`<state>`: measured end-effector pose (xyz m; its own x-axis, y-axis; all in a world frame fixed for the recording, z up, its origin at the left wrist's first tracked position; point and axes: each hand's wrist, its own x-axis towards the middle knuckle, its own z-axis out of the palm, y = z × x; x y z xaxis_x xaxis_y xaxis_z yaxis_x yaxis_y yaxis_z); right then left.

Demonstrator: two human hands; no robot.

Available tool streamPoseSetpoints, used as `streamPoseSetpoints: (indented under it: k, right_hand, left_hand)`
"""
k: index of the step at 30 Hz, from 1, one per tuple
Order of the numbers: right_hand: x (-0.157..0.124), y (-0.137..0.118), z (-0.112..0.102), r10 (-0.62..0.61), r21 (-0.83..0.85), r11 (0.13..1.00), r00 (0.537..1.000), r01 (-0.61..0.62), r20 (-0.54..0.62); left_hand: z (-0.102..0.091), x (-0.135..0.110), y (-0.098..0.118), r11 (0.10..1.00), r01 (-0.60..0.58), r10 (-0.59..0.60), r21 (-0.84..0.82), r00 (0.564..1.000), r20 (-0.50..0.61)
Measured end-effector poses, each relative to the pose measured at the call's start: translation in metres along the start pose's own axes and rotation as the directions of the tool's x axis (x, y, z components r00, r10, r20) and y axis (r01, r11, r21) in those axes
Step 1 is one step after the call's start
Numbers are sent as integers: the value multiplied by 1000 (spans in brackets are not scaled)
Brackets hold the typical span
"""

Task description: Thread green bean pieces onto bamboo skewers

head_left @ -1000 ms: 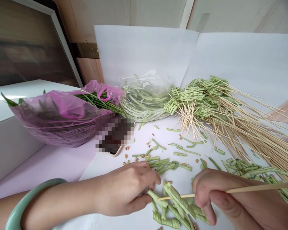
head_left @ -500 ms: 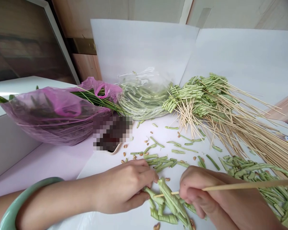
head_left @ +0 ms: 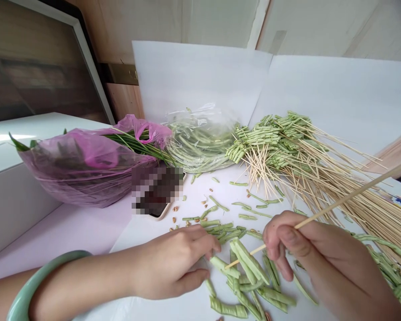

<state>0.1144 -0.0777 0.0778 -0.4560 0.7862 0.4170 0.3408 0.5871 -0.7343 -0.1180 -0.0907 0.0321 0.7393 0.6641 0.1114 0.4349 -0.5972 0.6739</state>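
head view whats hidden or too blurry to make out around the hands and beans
All in the head view:
The object under the pixelated patch: the mosaic blurs it.
The contents of the pink plastic bag: the film blurs them.
The far end of the bamboo skewer in the right hand: cut off by the right edge.
Whatever lies under the left hand: the hand hides it.
The green beans at the bottom: cut off by the bottom edge.

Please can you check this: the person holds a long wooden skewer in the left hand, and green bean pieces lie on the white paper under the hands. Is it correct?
Not fully. The head view shows the skewer in the right hand, not the left hand. The green bean pieces do lie on the white paper under the hands.
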Motion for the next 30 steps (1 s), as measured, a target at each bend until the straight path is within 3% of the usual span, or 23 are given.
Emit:
streamPoseSetpoints:
  k: [3,7,13,16,18,20,25,30]
  right_hand:
    - [-1,2,-7,36,27,999,994,-34,-101]
    - [-8,5,-11,94,194,980,968,-48,-234]
    - [-7,4,1,222,382,920,915,-83,-336]
    - [-3,5,6,177,427,903,944,-44,-278]
    - [-2,9,9,163,487,873,959,-30,-234]
    - [-1,14,12,162,553,833,970,-35,-183]
    - [0,24,15,202,648,760,963,-40,-177]
    - [-4,26,14,170,638,770,973,-33,-155]
  left_hand:
    - [1,-1,0,999,31,-32,-15,999,-20]
    - [0,-2,2,990,132,-135,-47,988,-68]
    - [-1,0,-1,917,225,-287,-330,945,-155]
    - [8,2,-9,752,168,-316,-638,941,-124]
    - [16,4,-16,521,161,-328,-838,945,-22]
    - [21,5,-21,361,158,-333,-919,942,32]
    - [18,6,-21,228,171,-390,-959,918,71]
    - [12,8,-15,164,107,-469,-981,883,18]
